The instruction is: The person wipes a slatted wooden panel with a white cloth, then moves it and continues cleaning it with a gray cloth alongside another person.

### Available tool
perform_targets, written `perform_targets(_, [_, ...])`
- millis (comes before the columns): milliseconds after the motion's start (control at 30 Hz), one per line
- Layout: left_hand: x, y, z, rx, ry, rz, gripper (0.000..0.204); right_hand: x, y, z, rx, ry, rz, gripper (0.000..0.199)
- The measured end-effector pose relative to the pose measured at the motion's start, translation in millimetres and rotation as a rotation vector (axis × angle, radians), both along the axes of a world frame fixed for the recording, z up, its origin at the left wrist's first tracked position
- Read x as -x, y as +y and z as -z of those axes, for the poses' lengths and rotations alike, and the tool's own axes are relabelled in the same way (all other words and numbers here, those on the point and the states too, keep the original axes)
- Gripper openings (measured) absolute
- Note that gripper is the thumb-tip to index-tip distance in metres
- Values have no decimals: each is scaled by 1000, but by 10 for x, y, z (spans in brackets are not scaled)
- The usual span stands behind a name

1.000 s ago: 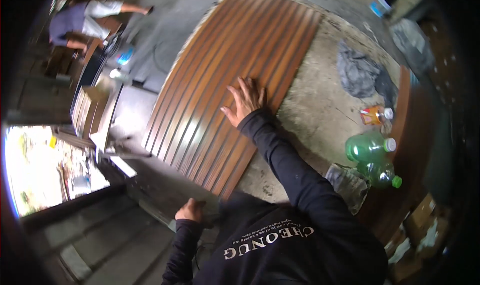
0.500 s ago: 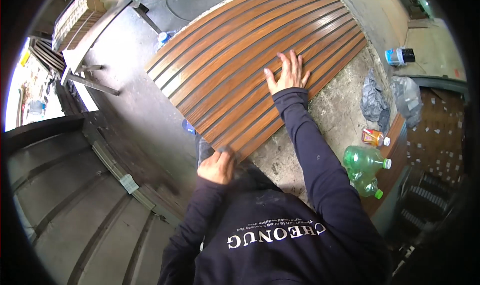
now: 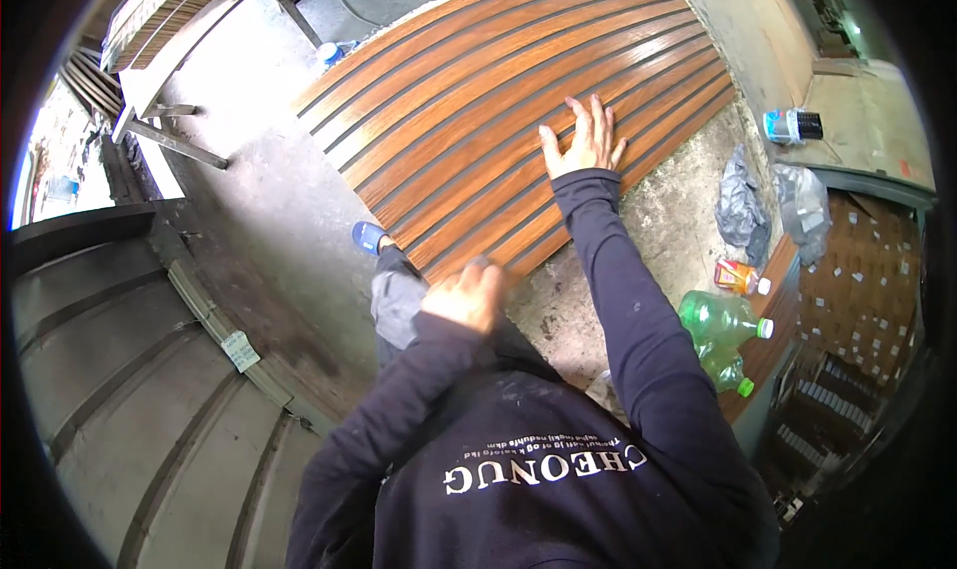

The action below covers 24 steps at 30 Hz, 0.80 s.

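A brown slatted wooden panel with dark grooves lies at an angle before me. My right hand rests on its right part, fingers spread and holding nothing. Closed and slightly blurred, my left hand is at the panel's near edge, by the lower corner. A small dark grey piece shows at its fingertips; its kind is too blurred and covered to make out.
Green plastic bottles, a small orange-labelled bottle and crumpled grey plastic bags lie to the right. A blue slipper shows left of the panel. A metal-legged bench stands at far left, and dark ridged sheeting at near left.
My left hand has slid rightward along the panel's near edge with the grey piece. My right hand stays spread on the panel. The blue slipper shows more fully.
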<state>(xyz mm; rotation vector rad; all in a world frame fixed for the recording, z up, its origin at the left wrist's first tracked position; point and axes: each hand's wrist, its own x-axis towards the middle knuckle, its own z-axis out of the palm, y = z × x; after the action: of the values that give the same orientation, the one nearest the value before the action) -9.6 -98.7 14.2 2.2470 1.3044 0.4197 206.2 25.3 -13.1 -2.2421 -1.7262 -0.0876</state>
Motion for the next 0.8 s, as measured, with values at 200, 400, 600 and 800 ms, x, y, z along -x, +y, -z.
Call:
perform_targets(200, [344,-119,-9,-38,-90,5,9,-58,-8,13,9,-9,3,58])
perform_targets(400, [53,-16,47,-47,-87,-3,8,-23,16,23,11,-25,11,59])
perform_targets(600, [426,-109,39,-19,-75,68,15,-56,1,30,36,-19,11,59])
perform_targets(800, [73,-12,3,-50,-53,7,4,-12,21,44,1,-24,12,60])
